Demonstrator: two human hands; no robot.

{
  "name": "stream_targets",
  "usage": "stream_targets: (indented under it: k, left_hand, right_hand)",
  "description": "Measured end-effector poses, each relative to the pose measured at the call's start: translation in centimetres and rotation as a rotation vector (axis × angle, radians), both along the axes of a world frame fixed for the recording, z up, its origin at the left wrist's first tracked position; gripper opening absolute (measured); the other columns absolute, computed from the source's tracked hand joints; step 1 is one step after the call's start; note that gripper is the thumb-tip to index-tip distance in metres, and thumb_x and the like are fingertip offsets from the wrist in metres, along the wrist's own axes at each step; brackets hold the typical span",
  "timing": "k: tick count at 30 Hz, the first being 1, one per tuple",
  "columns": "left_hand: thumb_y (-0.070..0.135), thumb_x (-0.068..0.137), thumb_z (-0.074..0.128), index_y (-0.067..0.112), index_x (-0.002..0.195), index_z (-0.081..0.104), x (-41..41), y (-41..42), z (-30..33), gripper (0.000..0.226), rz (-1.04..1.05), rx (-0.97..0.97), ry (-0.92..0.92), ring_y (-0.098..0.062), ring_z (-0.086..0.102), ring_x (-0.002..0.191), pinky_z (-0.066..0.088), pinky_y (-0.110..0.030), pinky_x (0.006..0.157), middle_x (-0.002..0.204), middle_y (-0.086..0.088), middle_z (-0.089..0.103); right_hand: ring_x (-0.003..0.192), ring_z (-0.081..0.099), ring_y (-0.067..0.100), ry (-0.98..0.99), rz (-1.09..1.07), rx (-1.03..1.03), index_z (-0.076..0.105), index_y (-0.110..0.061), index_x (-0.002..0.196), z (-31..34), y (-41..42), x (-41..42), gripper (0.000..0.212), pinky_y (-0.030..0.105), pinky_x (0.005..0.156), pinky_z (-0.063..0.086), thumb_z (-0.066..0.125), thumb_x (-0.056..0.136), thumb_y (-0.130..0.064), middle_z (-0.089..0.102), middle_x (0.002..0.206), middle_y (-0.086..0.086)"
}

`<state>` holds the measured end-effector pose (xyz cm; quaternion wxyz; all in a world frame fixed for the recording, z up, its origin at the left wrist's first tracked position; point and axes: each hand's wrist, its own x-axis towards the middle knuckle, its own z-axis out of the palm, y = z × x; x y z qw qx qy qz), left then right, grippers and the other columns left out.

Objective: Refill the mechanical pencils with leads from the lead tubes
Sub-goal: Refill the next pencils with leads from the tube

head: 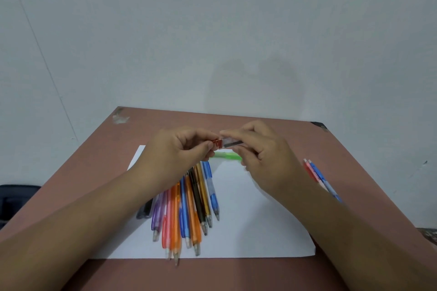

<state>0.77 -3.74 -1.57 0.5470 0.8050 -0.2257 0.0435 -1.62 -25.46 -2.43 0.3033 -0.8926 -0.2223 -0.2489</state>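
Both hands are raised above the table. My right hand (257, 156) grips a clear lead tube (230, 143) with dark leads inside, and my left hand (177, 153) pinches its red cap (217, 144). Below them several mechanical pencils (189, 208) in purple, pink, orange, blue, black and gold lie side by side on a white sheet of paper (255, 220), tips toward me. A green pencil (227, 156) lies crosswise on the paper, partly hidden behind my right hand.
The brown table (118, 274) stands against a pale wall. Two pencils, red and blue (316, 175), lie on the bare table right of the paper, partly under my right forearm. A dark lead tube (144, 211) lies at the paper's left edge.
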Motion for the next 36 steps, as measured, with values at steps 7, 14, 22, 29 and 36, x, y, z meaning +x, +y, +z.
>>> stream_targets:
  k: [7, 14, 22, 29, 36]
  left_hand:
    - [0.015, 0.096, 0.064, 0.024, 0.105, 0.075, 0.3, -0.2, -0.3, 0.017, -0.055, -0.064, 0.142, -0.016, 0.075, 0.089, 0.06, -0.041, 0.087, 0.094, 0.003, 0.078]
    - [0.011, 0.1, 0.056, 0.013, 0.118, 0.07, 0.3, 0.0, 0.3, 0.023, -0.149, -0.237, 0.442, -0.025, 0.074, 0.1, 0.059, -0.04, 0.092, 0.104, -0.009, 0.077]
    - [0.005, 0.101, 0.051, 0.002, 0.121, 0.066, 0.3, 0.0, 0.4, 0.024, -0.204, -0.359, 0.603, -0.032, 0.073, 0.102, 0.061, -0.035, 0.086, 0.108, -0.02, 0.074]
    - [0.001, 0.1, 0.051, 0.004, 0.12, 0.067, 0.3, 0.2, 0.5, 0.026, -0.209, -0.368, 0.62, -0.033, 0.072, 0.103, 0.06, -0.037, 0.088, 0.109, -0.02, 0.074]
    - [0.002, 0.099, 0.053, 0.005, 0.122, 0.066, 0.4, 0.3, 0.4, 0.027, -0.207, -0.353, 0.631, -0.033, 0.072, 0.104, 0.059, -0.039, 0.09, 0.109, -0.019, 0.074]
  right_hand:
    - [0.088, 0.055, 0.011, -0.049, -0.019, -0.114, 0.068, -0.029, 0.128, 0.0, -0.4, 0.0, 0.045, 0.028, 0.07, 0.054, 0.059, 0.095, 0.001, 0.055, 0.107, -0.006]
    - [0.088, 0.059, 0.018, -0.127, -0.087, -0.153, 0.07, -0.025, 0.126, 0.2, -0.8, 0.0, 0.055, 0.036, 0.069, 0.058, 0.063, 0.088, 0.013, 0.057, 0.106, -0.002]
    - [0.096, 0.062, 0.019, -0.029, -0.095, -0.139, 0.039, -0.047, 0.148, 0.3, -1.0, 0.4, 0.074, 0.036, 0.079, 0.057, 0.054, 0.096, 0.003, 0.062, 0.112, -0.003]
    - [0.095, 0.06, 0.017, -0.022, -0.107, -0.165, 0.043, -0.043, 0.149, 0.0, -1.1, 0.6, 0.071, 0.036, 0.08, 0.056, 0.057, 0.096, 0.003, 0.063, 0.111, -0.003]
    - [0.093, 0.061, 0.019, -0.058, -0.095, -0.155, 0.06, -0.031, 0.138, -0.1, -1.1, 0.3, 0.06, 0.04, 0.078, 0.057, 0.059, 0.093, 0.008, 0.061, 0.109, -0.001]
